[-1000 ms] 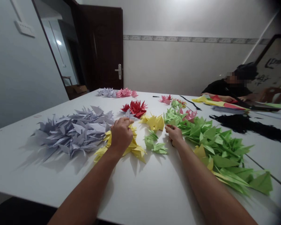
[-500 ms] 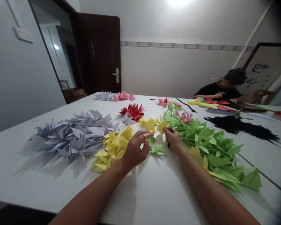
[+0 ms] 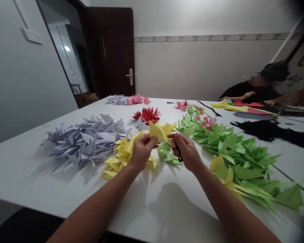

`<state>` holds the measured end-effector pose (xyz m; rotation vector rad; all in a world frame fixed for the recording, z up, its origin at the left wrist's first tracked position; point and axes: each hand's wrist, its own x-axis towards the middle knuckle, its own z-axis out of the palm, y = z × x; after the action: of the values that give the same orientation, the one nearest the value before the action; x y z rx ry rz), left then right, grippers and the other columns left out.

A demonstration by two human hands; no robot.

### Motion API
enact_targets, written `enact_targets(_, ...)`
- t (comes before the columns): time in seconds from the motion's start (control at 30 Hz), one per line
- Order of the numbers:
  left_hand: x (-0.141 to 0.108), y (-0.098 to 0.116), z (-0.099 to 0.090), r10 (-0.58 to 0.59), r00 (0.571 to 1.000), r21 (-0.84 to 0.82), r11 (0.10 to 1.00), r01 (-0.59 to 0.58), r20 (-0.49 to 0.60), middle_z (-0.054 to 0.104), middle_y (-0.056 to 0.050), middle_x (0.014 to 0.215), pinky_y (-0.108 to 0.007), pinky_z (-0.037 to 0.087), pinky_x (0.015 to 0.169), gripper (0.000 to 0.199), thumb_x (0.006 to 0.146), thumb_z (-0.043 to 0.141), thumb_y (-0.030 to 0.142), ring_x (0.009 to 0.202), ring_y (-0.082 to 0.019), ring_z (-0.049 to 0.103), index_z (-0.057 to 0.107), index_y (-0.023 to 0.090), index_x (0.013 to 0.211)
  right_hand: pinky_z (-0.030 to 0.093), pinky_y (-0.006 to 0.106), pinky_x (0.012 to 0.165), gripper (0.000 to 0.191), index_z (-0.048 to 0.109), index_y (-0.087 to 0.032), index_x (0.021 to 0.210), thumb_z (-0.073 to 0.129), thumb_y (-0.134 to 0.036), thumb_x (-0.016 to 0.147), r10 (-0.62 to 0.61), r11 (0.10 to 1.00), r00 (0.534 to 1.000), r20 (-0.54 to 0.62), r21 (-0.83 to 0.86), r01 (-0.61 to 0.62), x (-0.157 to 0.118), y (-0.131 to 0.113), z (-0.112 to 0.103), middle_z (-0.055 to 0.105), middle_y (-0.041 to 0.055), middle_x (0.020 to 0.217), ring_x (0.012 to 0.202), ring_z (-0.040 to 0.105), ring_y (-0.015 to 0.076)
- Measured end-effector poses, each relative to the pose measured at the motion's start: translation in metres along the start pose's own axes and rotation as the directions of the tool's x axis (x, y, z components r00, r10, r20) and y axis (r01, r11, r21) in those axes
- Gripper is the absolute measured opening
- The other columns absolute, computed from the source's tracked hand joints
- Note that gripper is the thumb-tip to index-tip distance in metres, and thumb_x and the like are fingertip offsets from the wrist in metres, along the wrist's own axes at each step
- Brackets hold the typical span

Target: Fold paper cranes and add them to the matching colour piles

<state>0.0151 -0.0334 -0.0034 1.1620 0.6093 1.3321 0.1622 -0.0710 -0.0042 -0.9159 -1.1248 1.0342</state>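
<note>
Between the thumb and fingers of my left hand [image 3: 142,151] is a folded yellow paper piece [image 3: 156,131], raised above the table. My right hand [image 3: 184,148] is closed around a small dark tool [image 3: 179,157], its fingertips close to the yellow piece's right side. Beside and under my left hand lies a pile of yellow folded papers [image 3: 122,152]. Some green folded papers [image 3: 168,153] sit between my hands, and a long green pile [image 3: 233,145] spreads to the right of my right hand.
A large pale lilac paper pile [image 3: 88,140] covers the table's left. Red pieces [image 3: 147,115] and pink pieces [image 3: 136,99] sit farther back. At right are black strands [image 3: 268,132], coloured sheets [image 3: 240,107] and a seated person [image 3: 239,90].
The yellow piece has passed from my right hand to my left, which was free before. My right hand keeps the dark tool. The view has shifted slightly.
</note>
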Motion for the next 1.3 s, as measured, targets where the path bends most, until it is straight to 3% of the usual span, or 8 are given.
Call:
enact_targets(0.1, 0.003, 0.005, 0.002, -0.107, 0.993, -0.236, 0.967, 0.093, -0.049, 0.069, -0.001, 0.079, -0.023, 0.052, 0.073, 0.027, 0.055, 0.080, 0.025, 0.070, -0.010, 0.063, 0.068, 0.014, 0.077, 0.022, 0.018, 0.037, 0.043, 0.059, -0.016, 0.087, 0.053, -0.058, 0.078, 0.077, 0.996, 0.996, 0.044, -0.051, -0.075, -0.003, -0.006, 0.004, 0.044, -0.0051, 0.061, 0.044, 0.033, 0.0051)
enact_targets(0.27, 0.002, 0.007, 0.006, -0.145, 0.989, -0.336, 0.933, 0.127, -0.029, 0.069, -0.001, 0.076, -0.024, 0.052, 0.075, 0.024, 0.054, 0.080, 0.020, 0.069, -0.010, 0.064, 0.068, 0.013, 0.073, 0.024, 0.019, 0.040, 0.040, 0.061, -0.014, 0.087, 0.061, -0.051, 0.073, 0.091, 0.977, 0.984, 0.150, -0.207, -0.059, -0.008, -0.006, 0.017, 0.041, -0.0060, 0.058, 0.046, 0.032, 0.0053)
enact_targets(0.87, -0.002, 0.003, 0.006, -0.092, 0.996, -0.264, 0.960, 0.094, 0.018, 0.067, 0.001, 0.068, -0.020, 0.052, 0.070, 0.025, 0.054, 0.080, 0.024, 0.065, -0.008, 0.062, 0.067, 0.014, 0.073, 0.027, 0.018, 0.041, 0.032, 0.064, -0.016, 0.076, 0.058, -0.047, 0.079, 0.001, 0.950, 0.989, 0.150, -0.310, 0.046, -0.005, 0.010, 0.012, 0.044, -0.0033, 0.058, 0.048, 0.035, 0.0062)
enact_targets(1.3, -0.001, 0.005, 0.007, -0.109, 0.994, -0.246, 0.963, 0.110, 0.018, 0.066, 0.001, 0.070, -0.021, 0.051, 0.069, 0.022, 0.056, 0.078, 0.022, 0.066, -0.008, 0.061, 0.065, 0.015, 0.073, 0.028, 0.019, 0.041, 0.033, 0.068, -0.016, 0.085, 0.058, -0.047, 0.078, -0.021, 0.948, 0.987, 0.161, -0.310, 0.071, -0.004, 0.011, 0.009, 0.047, -0.0032, 0.058, 0.047, 0.036, 0.0061)
